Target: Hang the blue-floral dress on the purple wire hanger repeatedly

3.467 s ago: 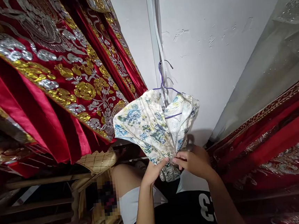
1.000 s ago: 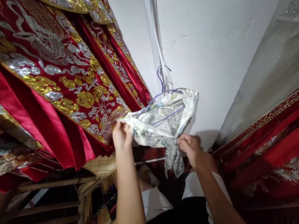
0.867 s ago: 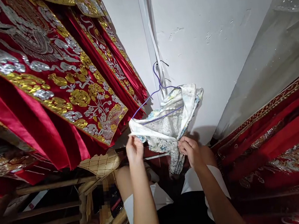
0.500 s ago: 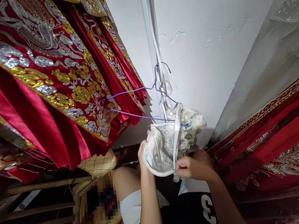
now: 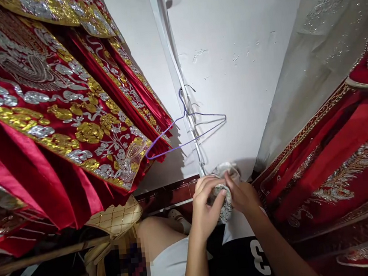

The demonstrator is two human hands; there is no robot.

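Observation:
A white bra [image 5: 225, 211] with a pale floral pattern is bunched up between my two hands, low in the middle of the head view. My left hand [image 5: 209, 200] curls round its near part, with the thumb pressed on the folded edge. On the far side, my right hand [image 5: 242, 195] grips it, and some of the fabric sticks out beyond the fingers. Much of the bra is hidden by my hands. Above them, a purple wire hanger [image 5: 172, 149] hangs bare from a white strap [image 5: 167, 40] against the wall.
Red gowns with gold and silver embroidery [image 5: 90, 133] hang on the left. More red embroidered cloth [image 5: 343, 154] and a sheer silvery fabric [image 5: 299, 59] are on the right. A bamboo rack [image 5: 52, 257] stands at lower left, beside my bent leg [image 5: 160, 230].
The bra has come off the hanger and is now bunched in my hands, which have drawn together. The hanger hangs free and tilts differently. The view has shifted somewhat.

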